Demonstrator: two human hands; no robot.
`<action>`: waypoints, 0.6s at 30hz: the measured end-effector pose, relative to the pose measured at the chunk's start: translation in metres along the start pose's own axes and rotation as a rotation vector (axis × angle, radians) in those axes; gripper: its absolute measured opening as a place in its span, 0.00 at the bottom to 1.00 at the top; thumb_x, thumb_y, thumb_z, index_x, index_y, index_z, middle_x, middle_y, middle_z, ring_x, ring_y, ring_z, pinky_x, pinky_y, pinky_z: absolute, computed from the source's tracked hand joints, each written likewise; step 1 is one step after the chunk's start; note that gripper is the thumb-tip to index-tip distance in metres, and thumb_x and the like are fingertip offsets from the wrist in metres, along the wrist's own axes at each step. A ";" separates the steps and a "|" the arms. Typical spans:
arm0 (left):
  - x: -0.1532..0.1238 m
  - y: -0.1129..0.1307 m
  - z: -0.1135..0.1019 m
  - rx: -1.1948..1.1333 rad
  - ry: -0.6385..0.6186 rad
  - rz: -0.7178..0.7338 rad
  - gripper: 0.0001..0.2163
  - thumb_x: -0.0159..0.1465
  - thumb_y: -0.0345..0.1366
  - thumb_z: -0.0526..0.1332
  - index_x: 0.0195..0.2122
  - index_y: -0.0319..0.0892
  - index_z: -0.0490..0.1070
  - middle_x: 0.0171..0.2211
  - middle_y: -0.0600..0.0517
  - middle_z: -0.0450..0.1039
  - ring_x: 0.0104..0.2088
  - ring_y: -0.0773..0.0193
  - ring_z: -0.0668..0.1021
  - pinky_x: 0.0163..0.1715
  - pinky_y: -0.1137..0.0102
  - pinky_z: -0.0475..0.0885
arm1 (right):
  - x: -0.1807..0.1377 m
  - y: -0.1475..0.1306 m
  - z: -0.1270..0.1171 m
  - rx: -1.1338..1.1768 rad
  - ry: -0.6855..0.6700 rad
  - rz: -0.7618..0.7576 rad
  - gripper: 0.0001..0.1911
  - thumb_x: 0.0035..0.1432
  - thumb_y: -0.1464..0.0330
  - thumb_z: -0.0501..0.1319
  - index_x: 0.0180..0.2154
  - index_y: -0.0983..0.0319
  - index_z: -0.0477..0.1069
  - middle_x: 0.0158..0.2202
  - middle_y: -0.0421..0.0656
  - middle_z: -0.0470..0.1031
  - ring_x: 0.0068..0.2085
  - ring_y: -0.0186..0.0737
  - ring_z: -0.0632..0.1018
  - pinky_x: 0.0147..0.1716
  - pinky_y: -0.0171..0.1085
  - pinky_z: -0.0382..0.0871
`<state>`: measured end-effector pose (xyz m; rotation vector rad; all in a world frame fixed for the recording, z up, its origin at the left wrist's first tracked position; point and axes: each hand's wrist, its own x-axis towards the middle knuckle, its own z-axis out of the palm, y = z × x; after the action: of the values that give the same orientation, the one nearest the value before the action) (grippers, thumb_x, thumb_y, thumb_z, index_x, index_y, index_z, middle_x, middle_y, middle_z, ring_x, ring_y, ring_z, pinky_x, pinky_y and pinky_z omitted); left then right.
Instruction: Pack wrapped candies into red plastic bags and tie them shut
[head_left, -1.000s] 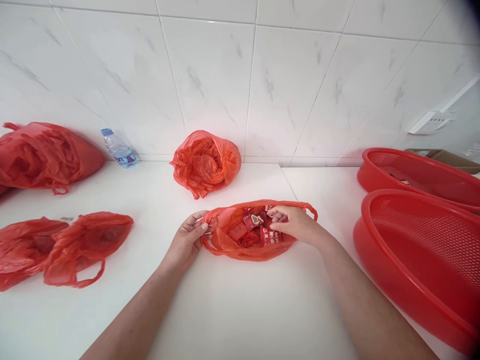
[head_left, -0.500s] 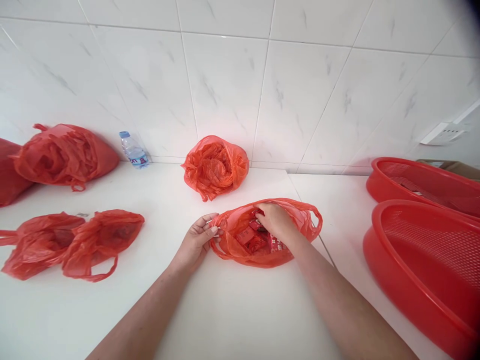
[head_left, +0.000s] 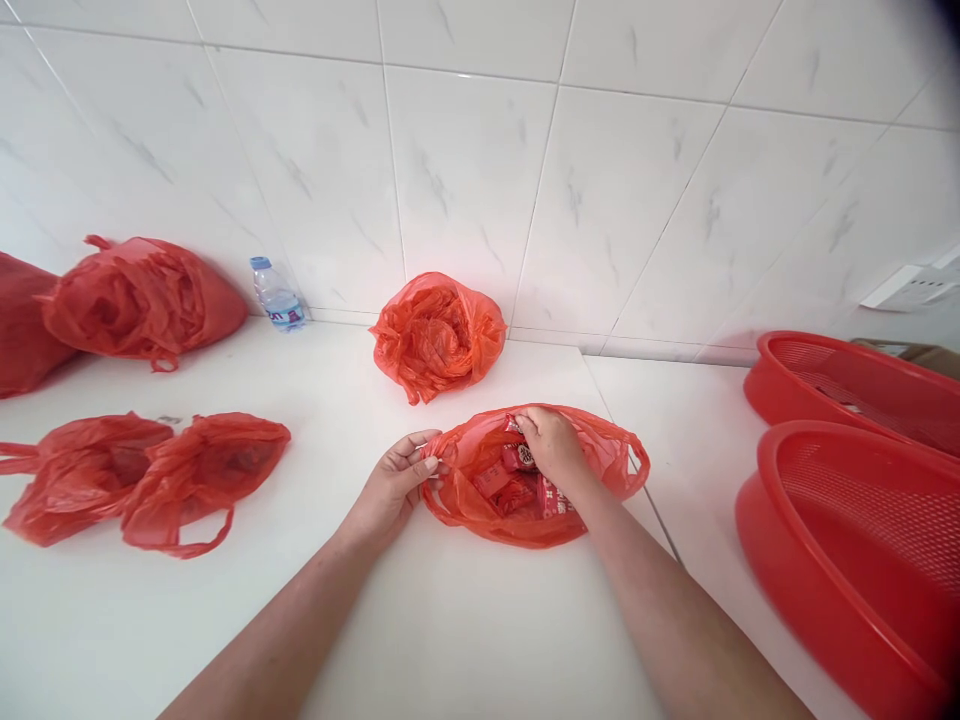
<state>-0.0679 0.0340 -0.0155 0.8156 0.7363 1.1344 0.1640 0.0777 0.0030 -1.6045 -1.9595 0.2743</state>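
Observation:
An open red plastic bag lies on the white counter in front of me, with several small red packets inside. My left hand pinches the bag's left rim between thumb and fingers. My right hand is inside the bag's mouth, its fingers curled on a red packet with a white mark.
A stuffed red bag sits behind, near the tiled wall. Two red bags lie at the left, larger ones behind them. A small water bottle stands by the wall. Two red mesh baskets are at the right.
My right hand went from the bag's right rim deeper into the bag, among the packets. The left hand kept its hold on the rim. The view shifted slightly.

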 end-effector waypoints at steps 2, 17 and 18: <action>0.000 0.000 0.000 -0.001 -0.005 0.003 0.18 0.53 0.33 0.68 0.46 0.42 0.70 0.33 0.51 0.77 0.28 0.68 0.77 0.33 0.73 0.72 | -0.002 -0.002 -0.006 0.109 -0.048 -0.043 0.17 0.64 0.62 0.46 0.28 0.60 0.66 0.27 0.39 0.71 0.31 0.36 0.71 0.33 0.34 0.61; 0.000 0.000 -0.001 -0.008 -0.002 0.001 0.17 0.54 0.33 0.68 0.45 0.43 0.70 0.32 0.52 0.77 0.30 0.67 0.78 0.35 0.72 0.71 | -0.002 0.010 -0.040 0.358 -0.467 0.126 0.09 0.51 0.67 0.59 0.37 0.59 0.71 0.36 0.39 0.76 0.34 0.37 0.76 0.32 0.35 0.68; 0.000 0.000 0.000 -0.010 -0.001 0.000 0.17 0.54 0.33 0.68 0.46 0.43 0.70 0.32 0.52 0.77 0.30 0.67 0.78 0.35 0.72 0.71 | -0.001 0.010 -0.038 0.381 -0.400 0.133 0.09 0.51 0.67 0.59 0.37 0.60 0.70 0.36 0.39 0.76 0.35 0.36 0.76 0.34 0.35 0.68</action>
<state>-0.0682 0.0341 -0.0158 0.8085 0.7291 1.1368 0.1941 0.0714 0.0283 -1.5059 -1.9273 1.0259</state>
